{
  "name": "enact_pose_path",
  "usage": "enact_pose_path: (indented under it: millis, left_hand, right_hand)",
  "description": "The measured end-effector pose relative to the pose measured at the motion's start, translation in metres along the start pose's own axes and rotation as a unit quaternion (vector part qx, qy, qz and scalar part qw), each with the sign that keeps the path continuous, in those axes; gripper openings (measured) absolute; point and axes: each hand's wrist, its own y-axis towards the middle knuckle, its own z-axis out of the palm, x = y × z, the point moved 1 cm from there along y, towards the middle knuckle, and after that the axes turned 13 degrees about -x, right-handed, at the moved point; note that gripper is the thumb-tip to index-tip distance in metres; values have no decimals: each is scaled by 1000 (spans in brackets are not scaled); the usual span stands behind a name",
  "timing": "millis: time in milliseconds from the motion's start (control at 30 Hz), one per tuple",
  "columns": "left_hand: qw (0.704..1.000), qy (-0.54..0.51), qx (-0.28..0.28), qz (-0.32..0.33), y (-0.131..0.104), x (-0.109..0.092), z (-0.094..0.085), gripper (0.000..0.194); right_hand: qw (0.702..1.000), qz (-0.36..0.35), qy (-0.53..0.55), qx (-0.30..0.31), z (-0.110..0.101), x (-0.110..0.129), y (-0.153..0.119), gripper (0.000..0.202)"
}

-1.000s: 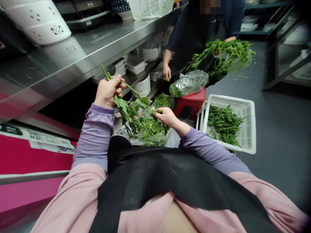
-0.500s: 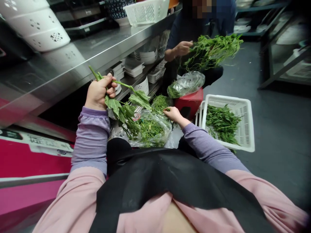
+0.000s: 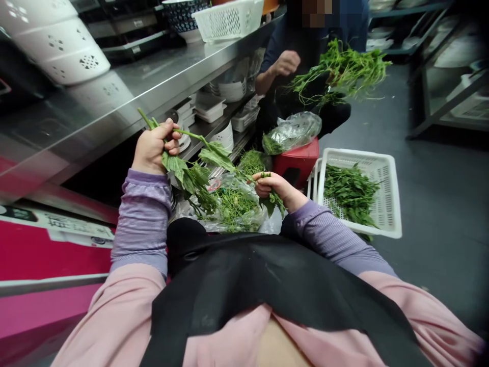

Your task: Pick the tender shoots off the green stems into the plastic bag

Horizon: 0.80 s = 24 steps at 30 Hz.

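Observation:
My left hand (image 3: 155, 145) is closed around the stems of a bunch of leafy greens (image 3: 196, 186), whose broad leaves hang down to the right. My right hand (image 3: 273, 186) is closed too, with leafy sprigs (image 3: 272, 203) in its fingers and dark leaves drooping below them. Between and below both hands lies an opened clear plastic bag (image 3: 263, 216) with a heap of thin green stems (image 3: 237, 204) on it. To the right of my right hand, a white perforated basket (image 3: 387, 204) holds picked green leaves (image 3: 353, 196).
A red stool (image 3: 296, 165) carries a plastic bag of greens (image 3: 296, 130). Beyond it another person's hand (image 3: 286, 63) is near a bunch of greens (image 3: 344, 71). A steel counter (image 3: 164, 84) with dishes on its lower shelf runs along the left. Pink boxes (image 3: 49, 255) stand beside my left arm.
My right hand has shifted slightly, and more leaves now show in its fingers. My left hand stays nearly still. The other person's hand has moved up, away from their greens.

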Motion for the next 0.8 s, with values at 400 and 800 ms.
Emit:
enact_pose_path:
  millis: [400,800]
  left_hand:
    - [997,27,-42,55,-7,-1,-2,24]
    - [996,8,53,75,-14,-2,-8,20]
  right_hand:
    - [928,-72,-337,-144,1,-21,17,22]
    - [814,-60,-577,-32,-8,-27,36,33]
